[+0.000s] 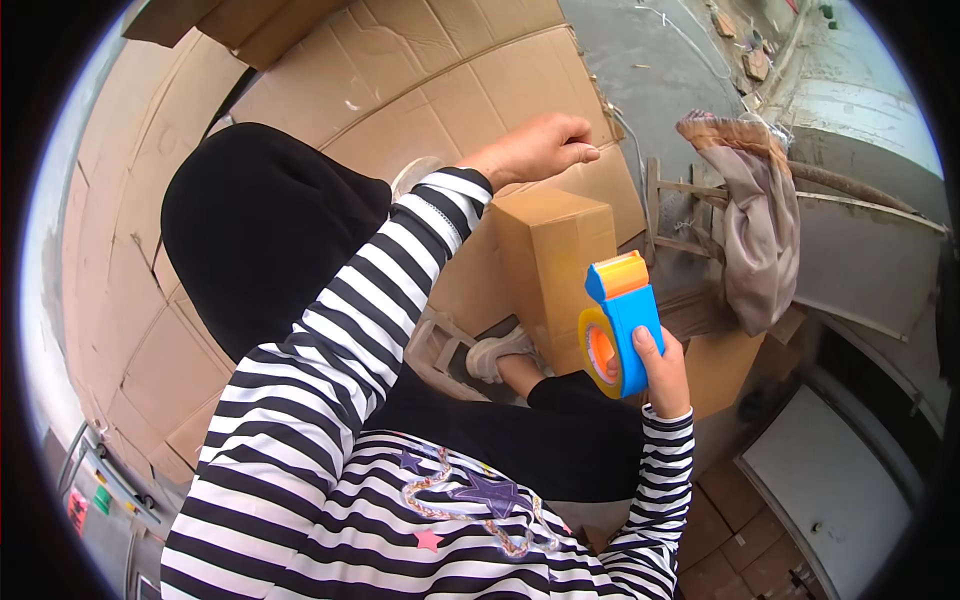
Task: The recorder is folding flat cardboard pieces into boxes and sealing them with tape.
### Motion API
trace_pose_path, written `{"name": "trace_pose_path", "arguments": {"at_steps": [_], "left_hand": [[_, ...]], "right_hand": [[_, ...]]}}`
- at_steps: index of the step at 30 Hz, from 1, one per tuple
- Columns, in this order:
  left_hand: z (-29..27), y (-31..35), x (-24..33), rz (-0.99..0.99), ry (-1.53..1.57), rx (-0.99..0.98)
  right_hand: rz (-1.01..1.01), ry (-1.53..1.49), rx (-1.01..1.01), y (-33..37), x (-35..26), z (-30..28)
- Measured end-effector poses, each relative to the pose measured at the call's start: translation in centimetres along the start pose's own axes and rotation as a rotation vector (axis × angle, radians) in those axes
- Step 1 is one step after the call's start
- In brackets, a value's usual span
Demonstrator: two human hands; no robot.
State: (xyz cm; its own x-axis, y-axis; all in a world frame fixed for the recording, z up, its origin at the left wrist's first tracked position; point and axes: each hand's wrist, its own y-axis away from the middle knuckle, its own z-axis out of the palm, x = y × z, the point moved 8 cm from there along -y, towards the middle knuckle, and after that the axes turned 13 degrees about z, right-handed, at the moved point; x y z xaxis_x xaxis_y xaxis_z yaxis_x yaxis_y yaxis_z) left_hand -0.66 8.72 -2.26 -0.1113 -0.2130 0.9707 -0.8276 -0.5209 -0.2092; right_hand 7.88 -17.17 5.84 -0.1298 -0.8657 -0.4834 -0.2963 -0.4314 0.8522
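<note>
My right hand (665,372) is wrapped round a blue tape dispenser (630,330) with an orange head. A roll of yellowish tape (592,350) with an orange core sits on its left side. My left hand (535,150) is stretched forward in the air with its fingers curled in, and nothing shows in it. Below and to the right of that hand, a brown cardboard box (555,265) stands upright in front of my legs. The dispenser is held near the box's right side and covers part of it.
Large flattened cardboard sheets (400,80) spread across the far side and left. A greyish cloth (755,235) hangs over a wooden frame (680,205) at the right. My shoe (500,355) rests close to the box. At lower right is a white panel (830,490).
</note>
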Motion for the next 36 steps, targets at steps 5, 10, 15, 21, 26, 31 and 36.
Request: {"name": "trace_pose_path", "arguments": {"at_steps": [5, 10, 15, 21, 26, 31, 36], "left_hand": [[0.8, 1.0, -4.2, -0.033, 0.095, 0.013], [1.0, 1.0, -6.9, -0.057, 0.124, 0.053], [1.4, 1.0, -8.5, -0.122, 0.168, 0.052], [2.7, 2.0, -10.7, -0.136, 0.149, 0.062], [3.4, 2.1, -11.9, -0.184, 0.189, 0.102], [5.4, 3.7, -14.1, -0.281, 0.191, 0.069], [7.9, 5.8, -15.2, -0.33, 0.254, 0.088]], "right_hand": [[-0.008, 0.083, 0.083, -1.0, -0.2, 0.4], [0.066, 0.106, 0.04, -2.8, -0.8, 1.3], [0.045, 0.305, 0.112, -5.0, 1.0, -0.5], [0.129, 0.407, 0.107, -5.8, 0.8, -0.6], [0.211, 0.383, 0.11, -6.2, 1.1, -0.7], [0.282, 0.268, 0.051, -6.6, 0.6, 0.5], [0.342, 0.18, 0.003, -6.7, -1.0, 1.5]]}}
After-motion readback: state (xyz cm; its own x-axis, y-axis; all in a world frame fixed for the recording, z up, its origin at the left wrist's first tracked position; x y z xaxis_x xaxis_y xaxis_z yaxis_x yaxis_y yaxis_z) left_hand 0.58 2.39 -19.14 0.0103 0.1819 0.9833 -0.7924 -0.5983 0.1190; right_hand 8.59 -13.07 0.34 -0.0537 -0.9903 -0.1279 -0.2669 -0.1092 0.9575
